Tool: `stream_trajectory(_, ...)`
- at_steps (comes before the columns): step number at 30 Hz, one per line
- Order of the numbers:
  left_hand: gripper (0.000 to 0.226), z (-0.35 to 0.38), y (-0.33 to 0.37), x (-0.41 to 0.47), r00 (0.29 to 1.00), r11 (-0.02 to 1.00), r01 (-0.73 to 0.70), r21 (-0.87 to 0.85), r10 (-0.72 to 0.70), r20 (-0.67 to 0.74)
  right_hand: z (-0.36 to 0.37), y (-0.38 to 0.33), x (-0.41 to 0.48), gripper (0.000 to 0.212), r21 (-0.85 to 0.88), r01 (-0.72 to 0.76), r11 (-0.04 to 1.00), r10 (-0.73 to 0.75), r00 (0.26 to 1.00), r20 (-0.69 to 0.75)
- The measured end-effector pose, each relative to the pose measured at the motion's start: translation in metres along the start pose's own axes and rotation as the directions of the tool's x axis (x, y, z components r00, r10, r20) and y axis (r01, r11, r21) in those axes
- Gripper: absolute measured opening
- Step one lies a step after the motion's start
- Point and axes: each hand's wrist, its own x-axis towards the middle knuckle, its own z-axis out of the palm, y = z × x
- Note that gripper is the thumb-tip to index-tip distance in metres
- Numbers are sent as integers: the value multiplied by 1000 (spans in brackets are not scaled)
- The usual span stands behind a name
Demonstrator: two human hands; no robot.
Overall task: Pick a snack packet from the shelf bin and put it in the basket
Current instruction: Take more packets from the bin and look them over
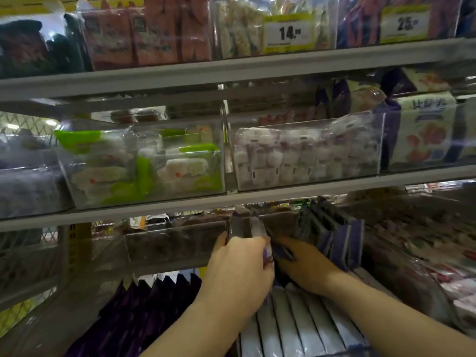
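Note:
My two hands meet at a clear shelf bin (401, 269) on the lower shelf. The bin holds a row of upright purple snack packets (345, 240). My left hand (239, 269) has its fingers curled round a pale purple packet (257, 226), whose top sticks up above my knuckles. My right hand (306, 266) reaches inside the bin beside the row. A dark packet edge (283, 251) lies across its fingers, and the fingertips are hidden behind my left hand. No basket is in view.
Grey shelf rails (231, 199) run across above my hands. Clear bins above hold green-and-white sweets (144, 166) and pink-white sweets (304, 155). Below my arms stand dark purple packets (144, 305) and white packets (296, 320).

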Motion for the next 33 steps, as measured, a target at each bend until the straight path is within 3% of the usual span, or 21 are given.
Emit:
stream_trajectory(3,8,14,0,20,995,993,90,74,-93,37,2,3,-4,46,-1,10,1000,-10,1000,4)
stream_trajectory(7,33,29,4,52,969,907,134,398,-205,141,0,4,-7,47,13,3,1000,-3,1000,3)
stream_trajectory(9,44,36,6,62,953,872,146,468,-250,169,0,4,-7,43,-2,-5,1000,5,1000,-7)
stream_trajectory(13,30,43,8,63,978,839,6,543,-118,170,-2,6,-6,42,14,-21,1000,21,1000,-21)
stream_trajectory(21,23,27,-8,75,942,956,45,290,-137,306,-2,7,-6,48,16,-26,1000,25,999,22)
stream_trajectory(25,35,25,-17,72,933,980,71,184,-131,336,-2,8,-6,48,0,-51,999,51,999,9)
stream_trajectory(29,40,26,-20,73,930,970,-9,241,-80,358,-2,7,-6,47,4,-57,998,57,998,13)
stream_trajectory(33,33,25,-25,76,940,984,20,178,-79,331,-3,8,-6,49,-29,-67,997,68,998,16)
